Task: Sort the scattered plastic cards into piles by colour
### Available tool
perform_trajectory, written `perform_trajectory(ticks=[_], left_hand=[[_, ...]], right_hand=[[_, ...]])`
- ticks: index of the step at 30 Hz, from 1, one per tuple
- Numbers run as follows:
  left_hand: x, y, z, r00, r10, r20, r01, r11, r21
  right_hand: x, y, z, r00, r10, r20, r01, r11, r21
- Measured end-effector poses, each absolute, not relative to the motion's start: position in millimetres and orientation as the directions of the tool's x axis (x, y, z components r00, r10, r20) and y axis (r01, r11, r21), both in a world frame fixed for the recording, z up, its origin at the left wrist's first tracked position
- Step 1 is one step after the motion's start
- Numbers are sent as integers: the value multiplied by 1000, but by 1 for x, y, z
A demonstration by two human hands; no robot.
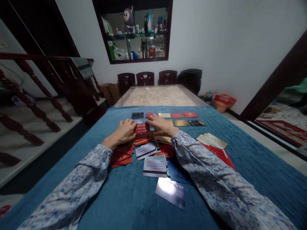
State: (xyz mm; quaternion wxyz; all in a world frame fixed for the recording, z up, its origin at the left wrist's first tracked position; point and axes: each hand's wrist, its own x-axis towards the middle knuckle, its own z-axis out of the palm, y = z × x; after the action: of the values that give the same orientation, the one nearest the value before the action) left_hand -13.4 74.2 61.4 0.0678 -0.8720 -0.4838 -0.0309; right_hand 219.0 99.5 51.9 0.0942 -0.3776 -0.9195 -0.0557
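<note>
A small stack of red cards (142, 131) is upheld just above the cloth between my two hands. My left hand (126, 130) grips its left edge with curled fingers. At the right edge my right hand (160, 125) has its fingers bent over the corner; its thumb is partly hidden. Below my left wrist lies a fanned pile of red cards (122, 155). Closer to me are white cards with a dark stripe (155, 166), blue cards (176, 171) and a shiny purple-grey card (171, 193). Gold cards (164, 139) lie partly under my right hand.
Across the blue cloth (115, 198) run two rows of cards, including a black card (137, 115) and a gold card (181, 123). Right of my right forearm lie pale gold cards (212, 140) and a red packet (222, 156). Chairs (145, 78) stand behind the table.
</note>
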Motion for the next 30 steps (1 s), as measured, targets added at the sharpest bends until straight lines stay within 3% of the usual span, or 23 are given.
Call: perform_trajectory(ticks=[15, 21, 30], left_hand=[[12, 145, 89, 594, 795, 126, 805, -587, -91], [28, 176, 95, 603, 792, 97, 795, -586, -155], [42, 214, 85, 621, 783, 37, 777, -608, -164]], right_hand=[[246, 153, 80, -666, 707, 237, 741, 664, 103], [252, 182, 81, -613, 749, 251, 787, 609, 104], [259, 216, 69, -556, 812, 178, 831, 549, 89]])
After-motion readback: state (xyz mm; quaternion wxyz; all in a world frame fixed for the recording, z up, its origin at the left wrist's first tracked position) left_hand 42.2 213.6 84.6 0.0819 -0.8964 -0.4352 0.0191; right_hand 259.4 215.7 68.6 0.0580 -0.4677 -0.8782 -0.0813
